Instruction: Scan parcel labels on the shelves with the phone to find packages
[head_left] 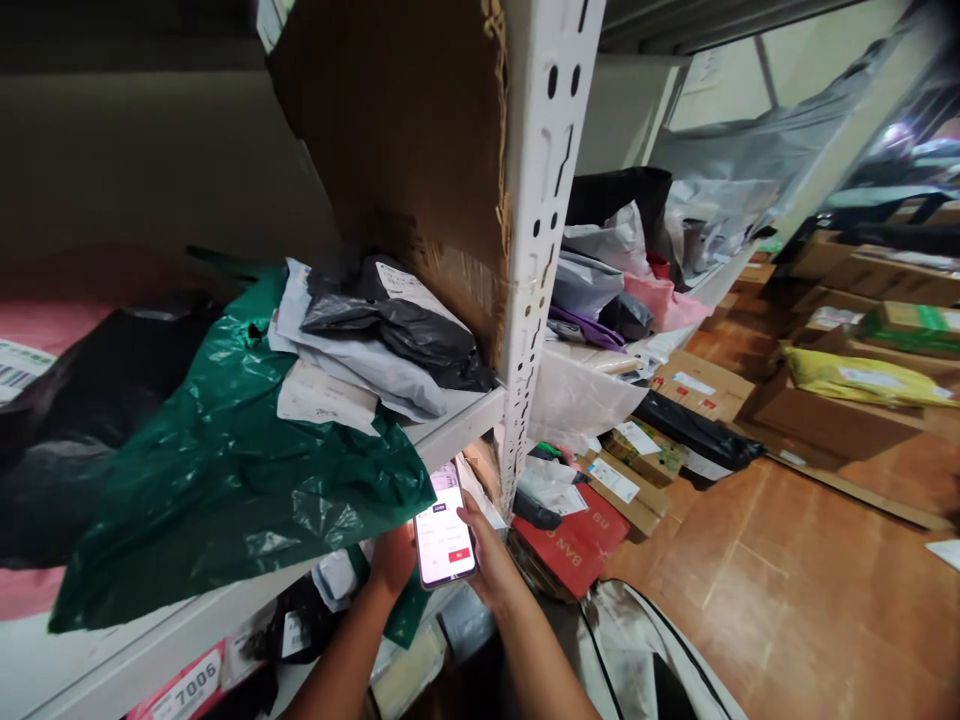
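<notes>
A lit smartphone [445, 545] is held upright just below the shelf edge, its bright screen facing me with a red button near the bottom. My right hand [484, 550] grips its right side, the thumb reaching over the screen's edge. Against the left side of the phone is my left hand [395, 555], closed, its fingertips hidden behind the phone. Right above, a dark green plastic mailer [255, 480] hangs over the shelf's front. A black parcel [394, 325] with a white label rests on a grey mailer [360, 370] beside it.
A white perforated post [544, 250] rises right of the phone, with a cardboard sheet [420, 150] against it. The lower shelf carries a tag reading 7006 [187, 690]. A red box [574, 540], a white bag [645, 650] and several cartons [832, 415] stand on the tiled floor.
</notes>
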